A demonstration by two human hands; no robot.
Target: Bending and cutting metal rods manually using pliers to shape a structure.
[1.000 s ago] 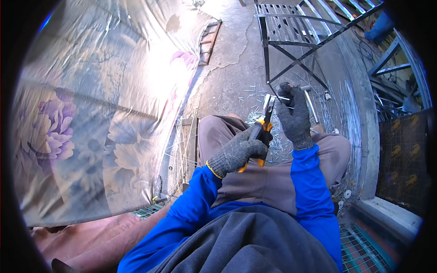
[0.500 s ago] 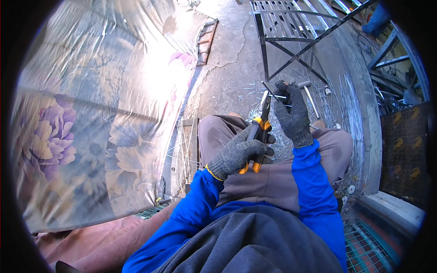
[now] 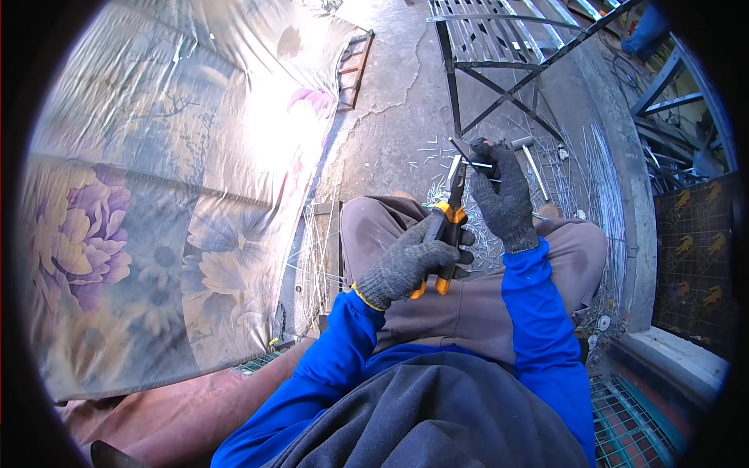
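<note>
Grey knitted gloves cover both of my hands. My left hand [image 3: 409,265] is closed around the yellow and black handles of a pair of pliers [image 3: 445,222], whose jaws point away from me. Just beyond the jaw tips, my right hand [image 3: 503,195] is raised with its fingers curled around thin metal rod pieces. One dark rod piece [image 3: 459,151] slants out of its fingers toward the jaws, and a short bright one [image 3: 481,165] sticks out beside it. Whether the jaws grip a piece cannot be made out.
Many cut rod pieces [image 3: 488,242] litter the floor between my legs. A hammer [image 3: 534,170] lies right of my right hand, with long thin rods [image 3: 605,195] farther right. A black metal frame [image 3: 499,66] stands ahead. Flower-patterned cloth [image 3: 156,218] spreads across the left.
</note>
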